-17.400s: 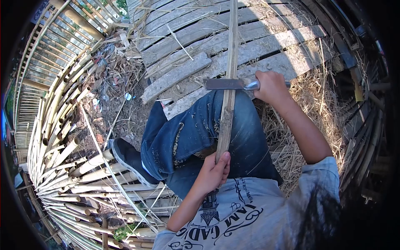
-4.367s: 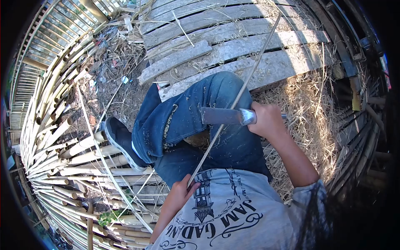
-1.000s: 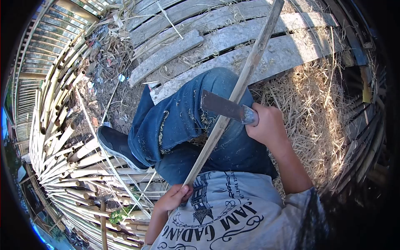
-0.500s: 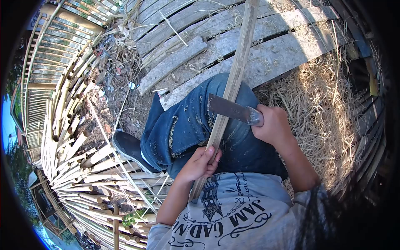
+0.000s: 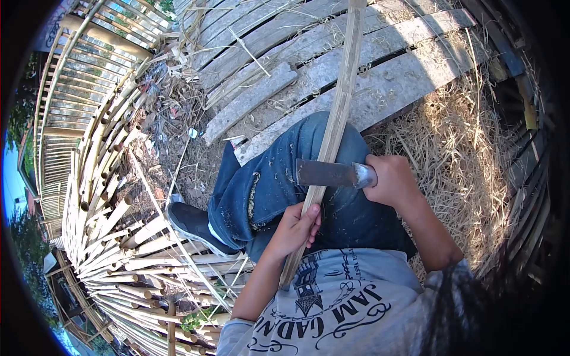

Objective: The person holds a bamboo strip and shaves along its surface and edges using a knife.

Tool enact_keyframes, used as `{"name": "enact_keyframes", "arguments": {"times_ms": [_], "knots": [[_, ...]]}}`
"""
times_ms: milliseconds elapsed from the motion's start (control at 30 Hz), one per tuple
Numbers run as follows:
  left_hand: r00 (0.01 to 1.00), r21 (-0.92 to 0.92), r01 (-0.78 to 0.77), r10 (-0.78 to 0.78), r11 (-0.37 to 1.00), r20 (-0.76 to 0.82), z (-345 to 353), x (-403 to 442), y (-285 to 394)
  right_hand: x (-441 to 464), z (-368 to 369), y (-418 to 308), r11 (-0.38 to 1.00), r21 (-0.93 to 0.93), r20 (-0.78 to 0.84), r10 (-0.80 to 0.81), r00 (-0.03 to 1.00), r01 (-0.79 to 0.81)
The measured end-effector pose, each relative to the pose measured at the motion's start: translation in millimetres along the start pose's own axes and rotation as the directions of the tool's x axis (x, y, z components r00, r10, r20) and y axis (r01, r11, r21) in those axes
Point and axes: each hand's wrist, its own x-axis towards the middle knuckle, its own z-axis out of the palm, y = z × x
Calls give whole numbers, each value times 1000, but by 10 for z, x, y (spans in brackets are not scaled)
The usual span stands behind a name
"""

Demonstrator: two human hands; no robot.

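Observation:
A long, flat bamboo strip runs from my shirt front up over my raised knee and past the top of the view. Near its lower end, my left hand is wrapped round it, thumb on top. My right hand grips a broad-bladed knife by its handle, most of which is hidden in the fist. The dark blade lies across the strip, a little above my left hand, with a pale metal collar at its base. Small curled shavings cling to my jeans.
Weathered planks form a low platform ahead, strewn with shavings. A heap of straw-like shavings covers the ground at right. Cut bamboo poles are stacked at left, below a bamboo fence. A loose board piece rests by the platform.
The blade has shifted slightly down along the strip and turned more level. My left hand has moved slightly up and right in the view, still holding the strip. The whole view has shifted a little.

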Motion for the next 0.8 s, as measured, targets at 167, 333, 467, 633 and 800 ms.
{"name": "enact_keyframes", "arguments": {"times_ms": [167,333,467,633,800], "knots": [[996,105,38,-30,994,-80,48,5,90,62,-27,-70,986,-144,99,100,990,-85],[993,99,78,-68,992,-101,61,-58,89,41,38,-65,974,-178,85,161,983,-144],[993,61,72,-66,996,-100,29,-128,3,11,91,-88,972,-176,71,171,983,-157],[994,-45,64,-68,997,-89,-34,-283,-232,15,83,-179,945,-295,118,181,976,-140],[996,-169,88,-87,982,15,-188,-573,-714,54,67,-200,947,-205,7,253,967,-246]]}}
